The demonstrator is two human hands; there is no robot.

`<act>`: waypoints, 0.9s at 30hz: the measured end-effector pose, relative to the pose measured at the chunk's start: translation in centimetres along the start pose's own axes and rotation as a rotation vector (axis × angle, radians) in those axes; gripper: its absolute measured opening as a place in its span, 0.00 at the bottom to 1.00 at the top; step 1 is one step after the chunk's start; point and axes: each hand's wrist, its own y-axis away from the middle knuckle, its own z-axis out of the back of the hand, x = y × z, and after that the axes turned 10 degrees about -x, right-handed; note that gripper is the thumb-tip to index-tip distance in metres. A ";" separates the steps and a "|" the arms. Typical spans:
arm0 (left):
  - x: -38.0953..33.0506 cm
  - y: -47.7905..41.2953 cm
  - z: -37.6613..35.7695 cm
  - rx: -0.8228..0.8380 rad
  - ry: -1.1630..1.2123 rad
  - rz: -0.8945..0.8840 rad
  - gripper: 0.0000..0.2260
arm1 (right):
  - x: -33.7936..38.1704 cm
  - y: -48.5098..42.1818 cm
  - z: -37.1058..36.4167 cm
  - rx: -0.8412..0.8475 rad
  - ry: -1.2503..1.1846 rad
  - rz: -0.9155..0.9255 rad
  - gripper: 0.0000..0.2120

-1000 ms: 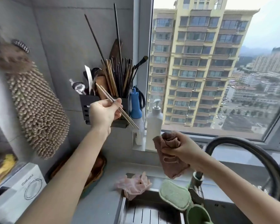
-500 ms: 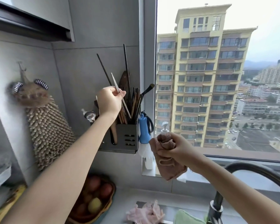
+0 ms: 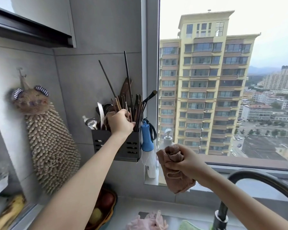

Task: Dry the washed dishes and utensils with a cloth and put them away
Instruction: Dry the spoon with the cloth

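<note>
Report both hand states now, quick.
Left hand: curled among wooden chopsticks in dark slotted wall caddy; grip cannot be told.
Right hand: grips crumpled brown cloth.

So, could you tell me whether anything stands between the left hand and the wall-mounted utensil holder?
Nothing visible does. The left hand is at the open top of the utensil holder, fingers curled on the chopsticks standing in it. The blue-handled brush hangs outside, on its right side.

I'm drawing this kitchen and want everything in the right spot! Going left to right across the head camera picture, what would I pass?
Fluffy hanging towel → utensil holder → blue brush → brown cloth → yellow building.
</note>
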 end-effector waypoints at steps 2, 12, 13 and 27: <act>-0.5 0.2 0.7 -0.095 0.115 -0.049 0.20 | -0.2 0.2 0.2 -0.003 -0.011 -0.003 0.16; -1.9 1.5 3.7 0.230 -0.270 -0.196 0.23 | 0.6 3.0 2.8 -0.015 -0.094 0.011 0.17; -2.6 2.0 4.0 0.174 -0.227 -0.198 0.23 | 0.6 3.6 3.5 -0.026 -0.103 0.015 0.16; -19.1 24.6 -0.5 0.475 0.318 -0.560 0.13 | -7.4 23.0 18.4 -0.317 -0.448 -0.209 0.18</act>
